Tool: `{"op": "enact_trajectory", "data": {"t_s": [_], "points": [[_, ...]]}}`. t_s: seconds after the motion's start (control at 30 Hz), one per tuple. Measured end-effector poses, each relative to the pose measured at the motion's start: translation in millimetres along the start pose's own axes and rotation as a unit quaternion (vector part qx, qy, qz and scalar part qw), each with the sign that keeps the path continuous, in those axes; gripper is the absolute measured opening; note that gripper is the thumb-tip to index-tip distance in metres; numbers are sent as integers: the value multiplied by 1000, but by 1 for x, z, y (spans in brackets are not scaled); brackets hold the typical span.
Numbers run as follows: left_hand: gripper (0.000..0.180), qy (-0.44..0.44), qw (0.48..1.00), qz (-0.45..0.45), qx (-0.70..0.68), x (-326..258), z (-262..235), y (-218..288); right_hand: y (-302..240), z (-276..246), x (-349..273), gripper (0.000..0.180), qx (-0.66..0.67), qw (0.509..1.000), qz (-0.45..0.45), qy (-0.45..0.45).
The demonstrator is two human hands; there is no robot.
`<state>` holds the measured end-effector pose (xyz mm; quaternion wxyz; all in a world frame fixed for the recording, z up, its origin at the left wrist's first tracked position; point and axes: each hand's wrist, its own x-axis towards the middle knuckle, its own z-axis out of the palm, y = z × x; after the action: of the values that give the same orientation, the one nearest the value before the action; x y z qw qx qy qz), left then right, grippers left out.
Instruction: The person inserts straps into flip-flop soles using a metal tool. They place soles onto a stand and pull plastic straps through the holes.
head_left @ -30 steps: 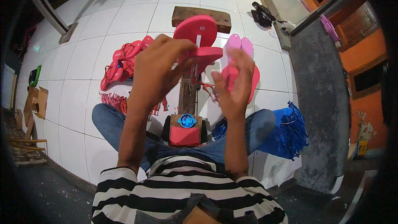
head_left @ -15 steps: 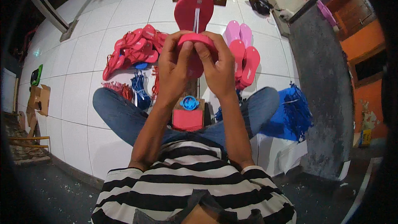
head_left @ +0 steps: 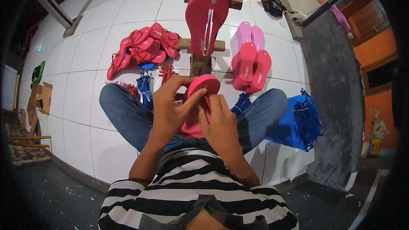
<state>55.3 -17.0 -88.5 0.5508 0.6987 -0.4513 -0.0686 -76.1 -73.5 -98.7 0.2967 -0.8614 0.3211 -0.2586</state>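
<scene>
Above my lap, my left hand (head_left: 172, 104) is closed round a pinkish-red flip-flop (head_left: 207, 81), its rounded end tilted up toward the far side. My right hand (head_left: 219, 121) pinches at the sole's near part, where a bit of red strap seems to show between the fingers; the fingers partly hide it. Farther out, another pinkish-red sole (head_left: 197, 17) rests on a wooden stand (head_left: 201, 64). A long, narrow pair of pale metal prongs (head_left: 207, 32) stretches along that sole, apart from both hands.
Finished-looking red flip-flops (head_left: 145, 47) lie heaped at left. Bundles of blue straps (head_left: 145, 91) and red straps (head_left: 167, 73) are near my left knee. Red soles (head_left: 246, 66) and pink soles (head_left: 244, 34) stand stacked at right. More blue straps (head_left: 307, 119) lie beyond my right knee.
Both hands have drawn the held flip-flop back from the prongs toward my lap and turned it. The right hand has shifted from its rounded end to lower on the sole.
</scene>
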Motion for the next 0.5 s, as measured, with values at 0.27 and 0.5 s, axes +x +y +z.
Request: {"op": "enact_trajectory", "data": {"t_s": [0.27, 0.5], "points": [[28, 50, 994, 62, -69, 12, -7, -16, 38, 46, -10, 59, 790, 523, 212, -238], [40, -11, 984, -1, -178, -12, -5, -66, 58, 36, 33, 53, 745, 628, 181, 134]]}}
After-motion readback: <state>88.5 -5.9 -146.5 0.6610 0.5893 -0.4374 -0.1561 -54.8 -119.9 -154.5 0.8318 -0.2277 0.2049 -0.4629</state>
